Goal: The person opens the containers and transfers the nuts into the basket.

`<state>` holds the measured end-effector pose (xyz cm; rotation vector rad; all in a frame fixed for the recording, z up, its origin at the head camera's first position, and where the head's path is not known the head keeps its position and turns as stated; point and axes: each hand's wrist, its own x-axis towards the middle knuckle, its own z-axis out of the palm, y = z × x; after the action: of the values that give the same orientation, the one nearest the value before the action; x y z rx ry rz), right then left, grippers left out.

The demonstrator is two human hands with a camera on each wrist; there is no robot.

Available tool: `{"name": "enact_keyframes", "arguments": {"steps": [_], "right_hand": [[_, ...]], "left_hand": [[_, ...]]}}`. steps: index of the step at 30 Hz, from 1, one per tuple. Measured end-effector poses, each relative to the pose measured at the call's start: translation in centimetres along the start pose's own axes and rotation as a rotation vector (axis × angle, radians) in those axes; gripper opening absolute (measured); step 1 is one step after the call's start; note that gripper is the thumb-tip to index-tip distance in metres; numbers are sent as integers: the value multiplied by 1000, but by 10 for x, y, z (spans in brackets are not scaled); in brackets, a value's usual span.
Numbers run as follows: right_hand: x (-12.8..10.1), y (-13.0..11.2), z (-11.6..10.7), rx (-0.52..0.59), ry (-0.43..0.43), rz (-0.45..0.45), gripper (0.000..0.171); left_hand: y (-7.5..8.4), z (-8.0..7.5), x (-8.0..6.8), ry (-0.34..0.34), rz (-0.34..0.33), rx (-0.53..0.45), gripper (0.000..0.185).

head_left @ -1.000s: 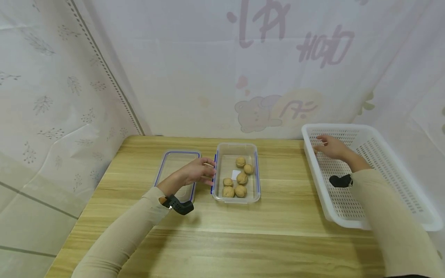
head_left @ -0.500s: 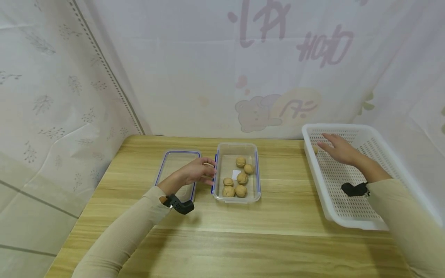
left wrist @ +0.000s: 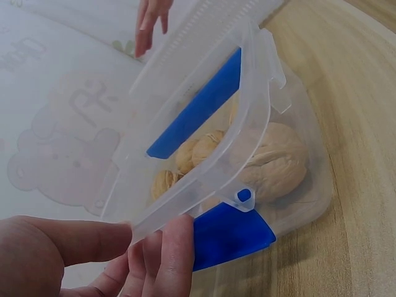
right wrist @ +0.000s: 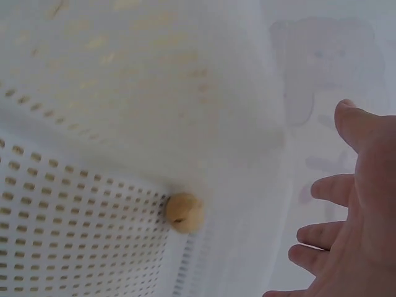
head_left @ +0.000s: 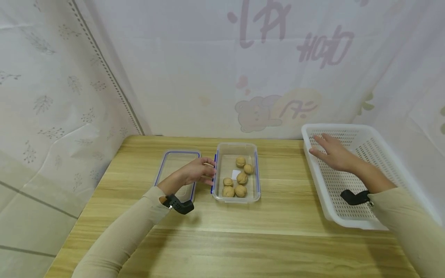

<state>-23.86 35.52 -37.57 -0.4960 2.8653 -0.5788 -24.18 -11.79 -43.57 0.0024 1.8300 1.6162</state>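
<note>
My left hand [head_left: 196,172] pinches the left rim of a clear plastic container [head_left: 236,147] with blue clips; thumb and fingers close on that rim [left wrist: 151,229] in the left wrist view. Several walnuts [head_left: 240,181] lie inside, and the nearest walnut [left wrist: 275,161] presses against the wall. My right hand [head_left: 332,153] hovers over the far left corner of a white perforated basket [head_left: 340,126], fingers straight and spread, holding nothing. In the right wrist view a single walnut [right wrist: 184,212] lies in the basket corner, apart from the fingers [right wrist: 322,185].
The container's clear lid [head_left: 175,162] with a blue seal lies flat to its left, partly under my left hand. Everything stands on a wooden table [head_left: 243,231]. White printed curtains hang close behind and on both sides.
My right hand has straightened its fingers over the basket's far left corner, and its forearm has drawn back toward me. My left hand has stayed on the container rim.
</note>
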Motion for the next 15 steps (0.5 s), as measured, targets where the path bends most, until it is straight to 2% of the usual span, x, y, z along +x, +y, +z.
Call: {"name": "enact_keyframes", "arguments": {"steps": [10, 15], "right_hand": [[3, -30, 7, -111, 32, -100, 70], [6, -44, 10, -142, 20, -117, 70]], "left_hand": [[1, 2, -3, 4, 1, 8, 41], [2, 2, -3, 3, 2, 10, 41]]}}
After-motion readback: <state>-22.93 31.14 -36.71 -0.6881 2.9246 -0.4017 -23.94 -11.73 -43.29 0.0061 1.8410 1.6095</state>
